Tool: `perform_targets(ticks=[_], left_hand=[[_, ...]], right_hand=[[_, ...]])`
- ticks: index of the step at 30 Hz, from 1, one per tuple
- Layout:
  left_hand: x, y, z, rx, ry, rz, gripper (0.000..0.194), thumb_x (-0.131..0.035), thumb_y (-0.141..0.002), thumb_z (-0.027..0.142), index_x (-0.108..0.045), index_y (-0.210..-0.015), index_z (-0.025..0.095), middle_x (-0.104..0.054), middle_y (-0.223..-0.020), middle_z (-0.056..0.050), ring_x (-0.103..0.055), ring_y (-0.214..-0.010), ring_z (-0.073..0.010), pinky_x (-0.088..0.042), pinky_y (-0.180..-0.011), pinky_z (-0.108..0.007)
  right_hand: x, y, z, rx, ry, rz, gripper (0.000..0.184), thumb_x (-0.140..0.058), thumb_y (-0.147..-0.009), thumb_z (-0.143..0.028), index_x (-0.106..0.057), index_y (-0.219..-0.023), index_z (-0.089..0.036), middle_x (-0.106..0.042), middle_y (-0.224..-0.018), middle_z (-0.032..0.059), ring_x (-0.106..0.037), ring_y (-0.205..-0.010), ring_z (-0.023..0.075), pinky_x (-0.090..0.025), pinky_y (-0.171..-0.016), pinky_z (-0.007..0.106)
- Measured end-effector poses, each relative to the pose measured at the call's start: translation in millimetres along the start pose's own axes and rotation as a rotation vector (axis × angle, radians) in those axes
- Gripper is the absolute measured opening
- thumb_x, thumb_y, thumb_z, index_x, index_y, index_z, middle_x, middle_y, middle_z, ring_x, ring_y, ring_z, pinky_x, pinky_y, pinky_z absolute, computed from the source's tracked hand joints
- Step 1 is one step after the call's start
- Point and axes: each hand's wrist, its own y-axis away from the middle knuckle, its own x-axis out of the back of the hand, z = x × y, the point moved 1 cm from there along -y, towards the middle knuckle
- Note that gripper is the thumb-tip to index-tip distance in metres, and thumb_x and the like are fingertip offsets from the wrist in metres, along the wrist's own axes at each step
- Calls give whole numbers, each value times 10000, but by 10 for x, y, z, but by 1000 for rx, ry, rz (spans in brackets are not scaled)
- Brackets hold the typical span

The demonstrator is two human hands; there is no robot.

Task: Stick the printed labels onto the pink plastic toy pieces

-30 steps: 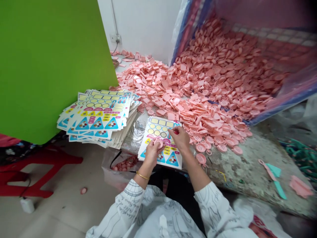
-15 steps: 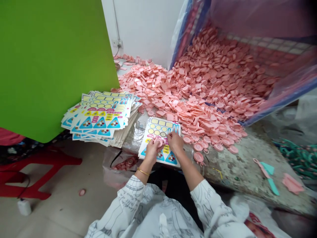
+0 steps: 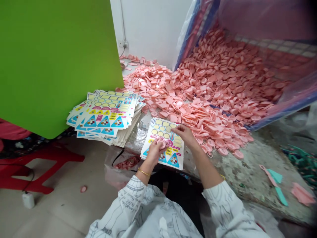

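Note:
Between the fingers of my left hand (image 3: 155,152) is a small round pink plastic piece (image 3: 161,144), held over the lower part of a sticker sheet (image 3: 177,152). The sheet lies on the table edge and carries yellow circles, pink shapes and blue triangles. My right hand (image 3: 185,135) is above its upper right part, thumb and forefinger pinched at the edge of a round yellow sticker (image 3: 168,129). Whether that sticker is fully off the sheet is hard to see.
A fanned stack of sticker sheets (image 3: 106,109) lies at left beside a green panel (image 3: 56,62). Pink plastic pieces (image 3: 198,115) spill from a tipped, lined crate (image 3: 279,110). Pink and turquoise pieces (image 3: 274,183) lie at right. A red stool (image 3: 49,168) stands at left.
My right hand has moved up and right from beside the pink piece to the sheet's yellow circles. My left hand still holds the piece. The view has shifted slightly.

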Motion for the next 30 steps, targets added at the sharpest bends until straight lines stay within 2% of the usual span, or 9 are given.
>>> perform_targets(ticks=[2, 4, 10, 17, 25, 30], left_hand=[[-8, 65, 70, 37, 45, -64, 153, -686, -707, 176, -583, -815, 143, -689, -858, -89, -666, -709, -155, -559, -813, -345], [-18, 155, 149, 76, 115, -115, 161, -678, -745, 227, -603, -860, 142, -685, -846, -79, -663, -708, -162, -566, -791, -349], [-69, 392, 262, 115, 188, -177, 376, -491, -932, 500, -606, -1024, 154, -684, -912, -83, -667, -721, -179, -576, -804, -428], [-102, 440, 228, 103, 144, -152, 447, -385, -968, 539, -617, -996, 158, -682, -856, -68, -667, -735, -166, -582, -793, -378], [-87, 453, 187, 108, 152, -131, 443, -453, -941, 557, -616, -991, 149, -681, -854, -63, -666, -754, -166, -575, -807, -370], [-74, 460, 164, 106, 158, -138, 438, -472, -931, 562, -612, -964, 149, -672, -829, -48, -651, -712, -153, -575, -804, -371]], right_hand=[[67, 147, -72, 49, 35, -113, 398, -725, -660, -565, -597, -685, -189, -562, -631, -26, -475, -605, 126, -365, -583, 262], [106, 319, -117, 54, 138, -157, 369, -722, -687, -543, -615, -708, -191, -567, -628, -30, -477, -597, 124, -347, -567, 251], [66, 653, -258, 2, 354, -134, 344, -695, -731, -545, -637, -735, -206, -598, -640, -34, -516, -614, 130, -329, -570, 245], [-11, 711, -350, 23, 458, -159, 279, -691, -747, -497, -648, -758, -222, -644, -710, -41, -564, -671, 133, -337, -600, 243], [-31, 743, -361, 42, 518, -175, 326, -645, -771, -540, -636, -749, -214, -615, -659, -34, -527, -605, 126, -277, -547, 245], [-46, 750, -373, 37, 548, -189, 269, -661, -776, -487, -645, -752, -220, -651, -702, -37, -554, -632, 123, -284, -559, 243]])
